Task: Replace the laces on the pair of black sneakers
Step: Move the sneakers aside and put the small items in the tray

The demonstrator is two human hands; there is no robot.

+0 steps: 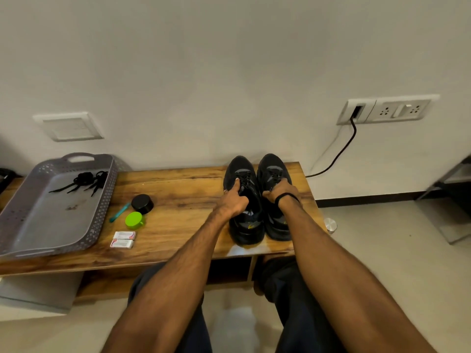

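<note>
The 2 black sneakers (257,197) stand together on the wooden bench (178,194), old laces in place; I judge unlacing is starting. Next, loosen a knot. The left hand (233,200) and right hand (279,191) each close around 1 shoe's collar. Spare laces (86,181) lie in the gray tray (51,225).

tray (15,225) cut off at left
</note>
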